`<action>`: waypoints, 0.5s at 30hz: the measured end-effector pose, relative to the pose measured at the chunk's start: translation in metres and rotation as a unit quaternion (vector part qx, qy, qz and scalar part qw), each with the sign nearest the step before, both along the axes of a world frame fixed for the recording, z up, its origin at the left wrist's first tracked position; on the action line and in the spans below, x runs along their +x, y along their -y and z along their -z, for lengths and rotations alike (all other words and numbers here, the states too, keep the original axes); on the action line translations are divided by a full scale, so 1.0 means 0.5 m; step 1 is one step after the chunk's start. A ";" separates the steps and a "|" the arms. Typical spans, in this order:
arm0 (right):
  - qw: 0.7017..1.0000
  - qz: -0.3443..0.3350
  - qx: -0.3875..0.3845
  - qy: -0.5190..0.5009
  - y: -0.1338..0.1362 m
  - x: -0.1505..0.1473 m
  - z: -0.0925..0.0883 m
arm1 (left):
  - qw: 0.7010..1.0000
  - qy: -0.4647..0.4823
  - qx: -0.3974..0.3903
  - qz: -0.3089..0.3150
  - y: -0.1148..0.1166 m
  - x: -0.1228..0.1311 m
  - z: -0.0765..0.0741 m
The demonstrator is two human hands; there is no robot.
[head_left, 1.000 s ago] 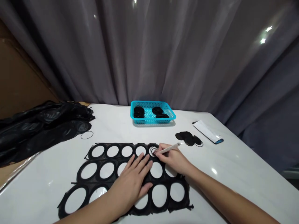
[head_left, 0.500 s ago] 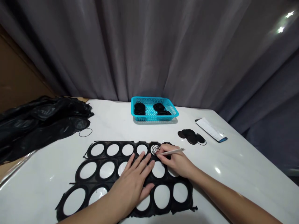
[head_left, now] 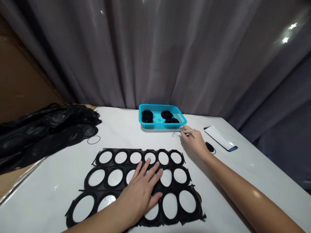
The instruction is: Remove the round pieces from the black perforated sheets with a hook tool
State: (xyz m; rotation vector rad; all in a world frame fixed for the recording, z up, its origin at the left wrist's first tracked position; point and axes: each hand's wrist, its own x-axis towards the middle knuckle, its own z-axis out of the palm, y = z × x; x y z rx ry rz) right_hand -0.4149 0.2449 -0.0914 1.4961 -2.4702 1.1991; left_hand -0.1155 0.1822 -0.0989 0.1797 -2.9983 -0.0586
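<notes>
On my feed the left hand [head_left: 143, 192] lies flat, palm down, on the black cut-out sheet [head_left: 110, 166]. Its fingers [head_left: 148, 168] are straight and a bit spread across the middle row. The sheet has 3 rows of round holes and sits on the white table [head_left: 243, 168] right in front of the camera.

The right hand [head_left: 195, 142] is out past the sheet's far right corner, thumb and fingers pinching a thin white stick [head_left: 189, 131]. The stick's tip is just beside the front wall of the blue basket [head_left: 157, 125]. There's a faint blurry something at the tip, can't tell what.

The basket holds black rings [head_left: 167, 114]. A black disc [head_left: 209, 147] peeks out behind the right hand, and a white phone-like slab [head_left: 222, 138] lies further right. A heap of black sheets [head_left: 41, 132] is on the left, with 1 loose thin ring [head_left: 93, 139] next to it.
</notes>
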 end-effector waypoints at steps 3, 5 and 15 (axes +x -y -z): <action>0.996 -0.048 0.018 0.074 0.013 0.037 -0.015 | 1.000 -0.007 -0.020 0.001 0.011 0.018 -0.009; 0.982 -0.114 0.020 0.148 0.017 0.093 -0.019 | 0.998 -0.031 -0.043 -0.017 0.022 0.037 -0.009; 0.941 -0.279 0.022 0.192 0.007 0.239 0.006 | 0.997 -0.035 -0.055 -0.048 0.033 0.066 0.009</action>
